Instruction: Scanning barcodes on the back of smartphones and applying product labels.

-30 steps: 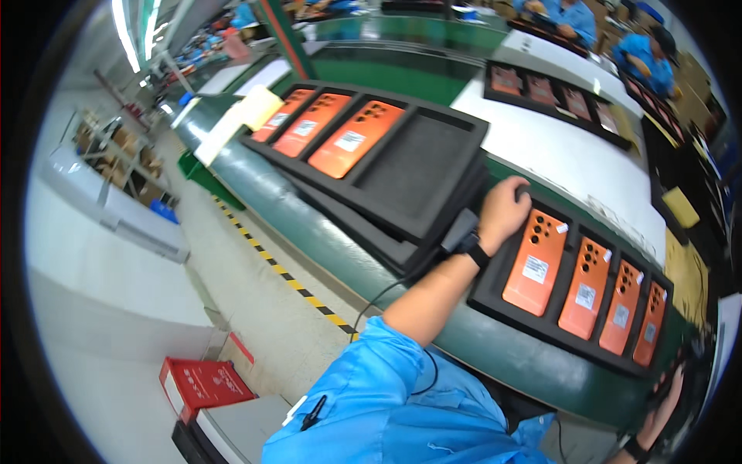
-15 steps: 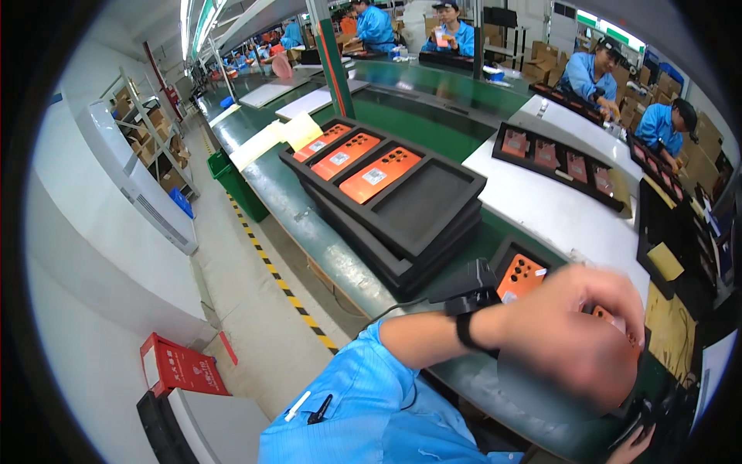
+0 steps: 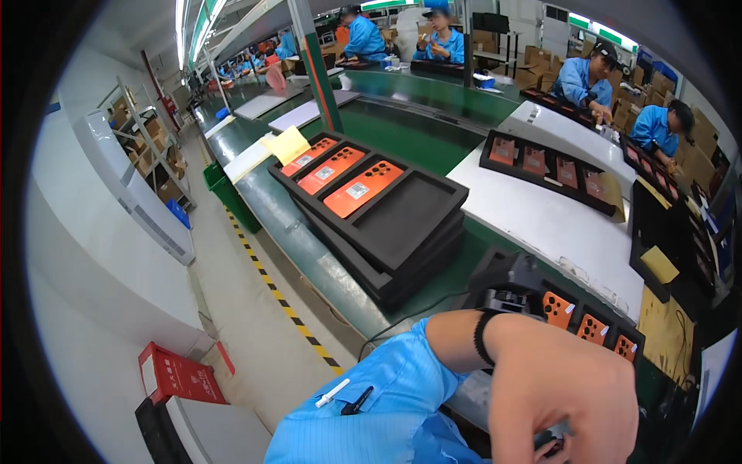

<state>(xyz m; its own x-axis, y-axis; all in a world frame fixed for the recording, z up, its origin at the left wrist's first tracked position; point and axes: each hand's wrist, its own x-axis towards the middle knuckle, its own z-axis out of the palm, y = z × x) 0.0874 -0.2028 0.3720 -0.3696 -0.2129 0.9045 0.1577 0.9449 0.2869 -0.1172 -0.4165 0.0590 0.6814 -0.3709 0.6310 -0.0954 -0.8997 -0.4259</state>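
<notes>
Left hand (image 3: 568, 375) shifted nearer body, near orange phones (image 3: 557, 310).

Tray (image 3: 402, 220) foam-like, matt; phone backs (image 3: 371, 184) smooth, glossy; worktop (image 3: 313, 259) shiny; sleeve (image 3: 386, 398) cloth; green bin (image 3: 232, 199) plastic.

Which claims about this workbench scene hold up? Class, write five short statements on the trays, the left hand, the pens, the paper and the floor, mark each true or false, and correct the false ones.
1. The top tray of the stack holds three orange phones and has one empty compartment. True.
2. The left hand is inside the top tray. False: it is at the lower right, hiding part of the near tray.
3. A white pen and a black pen show against the blue sleeve. True.
4. The floor stripe is red and white. False: it is yellow and black.
5. Yellow paper lies at the far end of the top tray. True.
</notes>
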